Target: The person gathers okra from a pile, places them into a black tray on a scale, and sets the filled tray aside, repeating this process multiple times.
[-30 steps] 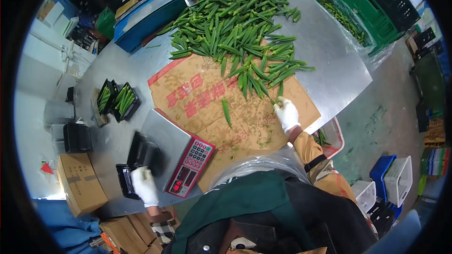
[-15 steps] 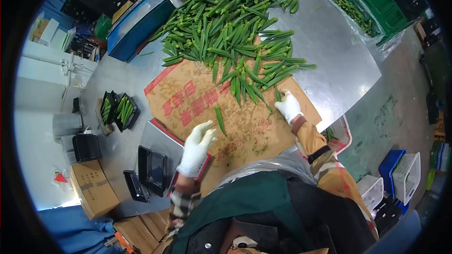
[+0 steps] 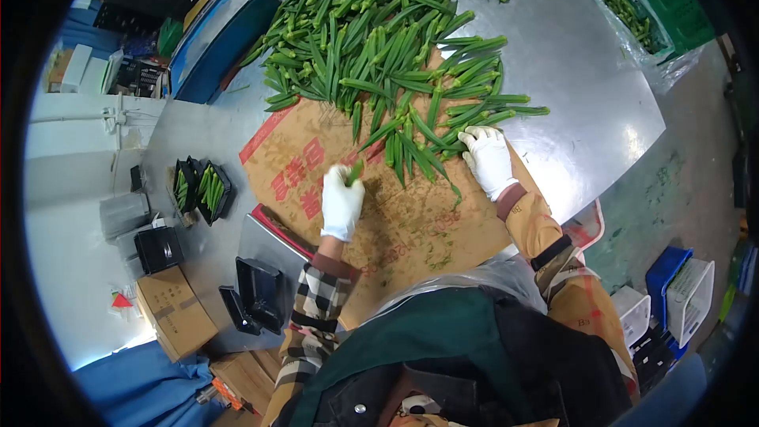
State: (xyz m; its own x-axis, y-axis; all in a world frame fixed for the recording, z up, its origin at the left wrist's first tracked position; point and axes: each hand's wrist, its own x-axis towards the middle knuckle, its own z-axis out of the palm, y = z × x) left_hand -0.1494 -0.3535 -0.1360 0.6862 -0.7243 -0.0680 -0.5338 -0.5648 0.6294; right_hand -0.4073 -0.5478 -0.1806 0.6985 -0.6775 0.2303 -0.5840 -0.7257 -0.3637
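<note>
A large heap of green okra pods (image 3: 371, 47) covers the far part of a flattened, stained cardboard sheet (image 3: 427, 225) with red print. My left hand (image 3: 342, 204), in a white glove, is closed around a single okra pod (image 3: 355, 172) above the middle of the cardboard. The pod's end sticks out past the fingers. Also gloved in white, my right hand (image 3: 489, 161) is at the near right edge of the heap. Its fingers are curled down against the outermost pods, and whatever lies under them is hidden.
Two black trays holding okra (image 3: 210, 192) stand on the metal table (image 3: 585, 71) at left. Nearer are empty black trays (image 3: 258, 292) beside a red-edged scale (image 3: 281, 231). A blue-sided object (image 3: 221, 39) flanks the heap. A green crate (image 3: 664, 0) stands far right.
My left hand has moved forward and closed on the okra pod that lay alone on the cardboard. My right hand has shifted slightly forward against the heap's edge. The view has shifted a little.
</note>
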